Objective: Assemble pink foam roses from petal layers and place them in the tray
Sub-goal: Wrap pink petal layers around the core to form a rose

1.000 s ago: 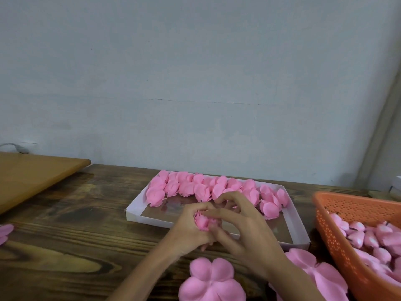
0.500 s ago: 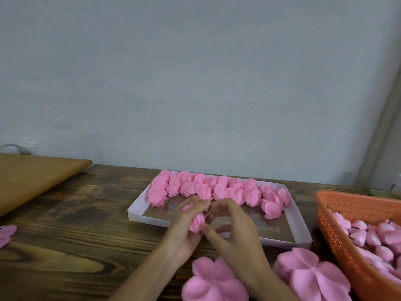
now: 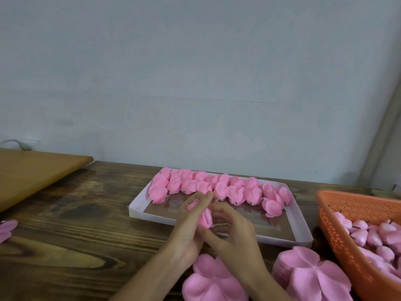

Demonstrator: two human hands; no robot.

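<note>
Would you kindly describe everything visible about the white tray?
The white tray is a shallow rectangular box, seemingly card, with low walls and a glossy brown floor. It lies flat on the wooden table. Finished pink roses fill its far side; the near half is bare. Both hands partly hide its near wall.

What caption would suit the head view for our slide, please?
Left hand and right hand hold a pink foam rose before the white cardboard tray.
</note>
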